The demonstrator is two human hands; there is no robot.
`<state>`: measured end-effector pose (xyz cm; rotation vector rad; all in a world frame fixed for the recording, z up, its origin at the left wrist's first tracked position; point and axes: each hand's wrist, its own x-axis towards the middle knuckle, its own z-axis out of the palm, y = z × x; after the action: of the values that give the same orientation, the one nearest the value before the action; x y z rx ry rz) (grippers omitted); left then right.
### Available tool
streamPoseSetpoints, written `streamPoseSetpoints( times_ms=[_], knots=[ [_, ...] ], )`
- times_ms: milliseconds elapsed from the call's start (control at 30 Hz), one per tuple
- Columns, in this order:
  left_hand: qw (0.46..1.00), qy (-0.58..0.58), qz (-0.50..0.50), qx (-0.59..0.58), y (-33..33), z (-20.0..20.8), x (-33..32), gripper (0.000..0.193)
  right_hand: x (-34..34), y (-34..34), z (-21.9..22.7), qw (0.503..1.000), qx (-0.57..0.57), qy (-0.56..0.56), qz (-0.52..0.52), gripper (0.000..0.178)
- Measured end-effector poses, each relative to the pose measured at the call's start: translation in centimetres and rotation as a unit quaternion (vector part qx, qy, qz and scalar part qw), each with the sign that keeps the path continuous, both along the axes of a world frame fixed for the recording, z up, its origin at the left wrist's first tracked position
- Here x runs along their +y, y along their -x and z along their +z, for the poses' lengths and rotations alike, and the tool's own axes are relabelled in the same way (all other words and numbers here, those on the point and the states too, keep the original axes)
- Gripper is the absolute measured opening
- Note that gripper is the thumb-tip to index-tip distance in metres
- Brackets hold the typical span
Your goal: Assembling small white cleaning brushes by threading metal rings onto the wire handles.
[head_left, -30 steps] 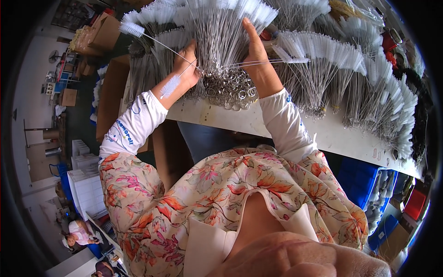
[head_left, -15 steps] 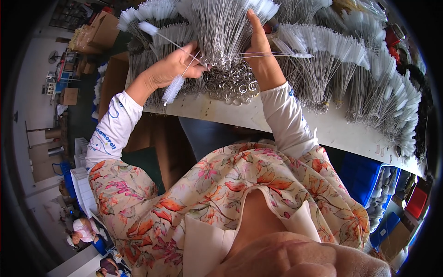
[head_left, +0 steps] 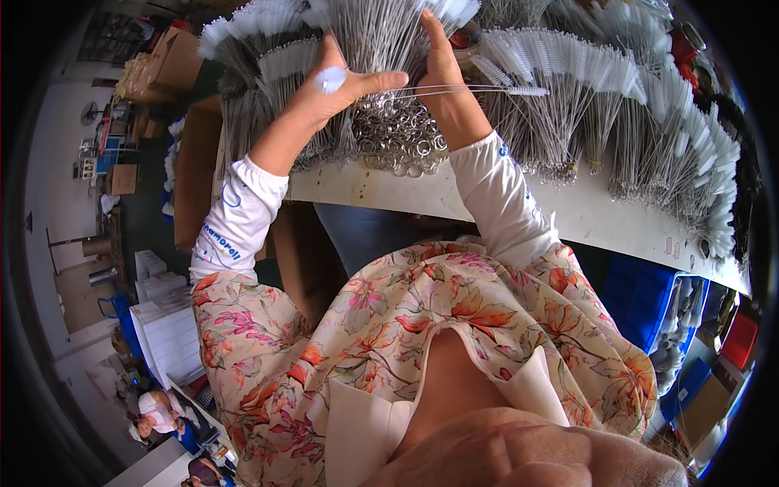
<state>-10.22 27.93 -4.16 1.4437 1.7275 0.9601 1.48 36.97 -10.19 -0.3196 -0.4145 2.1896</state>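
Note:
A thick upright bundle of wire-handled bottle brushes (head_left: pixel 380 40) with white bristles stands between my hands. Metal rings (head_left: pixel 398 142) are heaped at its foot. On the bundle's left, my left hand (head_left: pixel 320 91) is open, its thumb stretched across the wires and its index finger pointing up. One brush's white bristle head (head_left: pixel 330 79) shows in front of that hand; its wire is hard to make out. My right hand (head_left: pixel 445 77) is round the bundle's right side, thumb up, its other fingers hidden. A few brush wires cross that wrist sideways, ending in bristles (head_left: pixel 527 91).
More brush bundles (head_left: pixel 560 81) line the white table (head_left: pixel 649 231) on the right, others (head_left: pixel 284 77) on the left. A cardboard box (head_left: pixel 199 174) stands beside the table. Blue crates (head_left: pixel 637 300) sit below right. People (head_left: pixel 158 414) are far off at lower left.
My left hand has gone from pinching near the rings to spread fingers beside the bundle. The white brush heads by it have shifted, one now hidden. Both hands sit slightly further left.

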Motion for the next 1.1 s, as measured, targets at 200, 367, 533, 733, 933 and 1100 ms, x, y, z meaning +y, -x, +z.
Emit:
streamPoseSetpoints(
  times_ms=[200,367,533,733,933,1100],
  knots=[
    [0.930,0.079,0.127,-0.336,0.6,2.3,1.7,0.055,-0.4,-0.3,0.0,0.998,-0.057,-0.010,-0.033,0.053],
    [0.936,0.058,0.148,-0.314,2.6,0.3,2.5,0.074,-0.5,0.4,-0.9,0.996,-0.071,-0.027,-0.045,0.054],
    [0.975,0.015,0.119,-0.188,0.6,1.2,1.3,0.126,-0.4,-0.2,-0.2,0.997,-0.071,-0.009,-0.020,0.057],
    [0.978,0.010,-0.029,0.206,-1.2,0.8,-0.3,0.151,0.3,0.6,-1.0,0.999,-0.023,-0.024,-0.001,0.056],
    [0.961,0.071,-0.009,0.267,-3.9,1.8,-0.7,0.140,0.6,1.1,-2.4,0.999,0.041,0.017,0.007,0.053],
    [0.971,-0.027,-0.015,0.235,-3.3,0.7,-1.4,0.133,1.2,3.0,-4.2,0.999,-0.033,0.033,-0.022,0.066]
  ],
)
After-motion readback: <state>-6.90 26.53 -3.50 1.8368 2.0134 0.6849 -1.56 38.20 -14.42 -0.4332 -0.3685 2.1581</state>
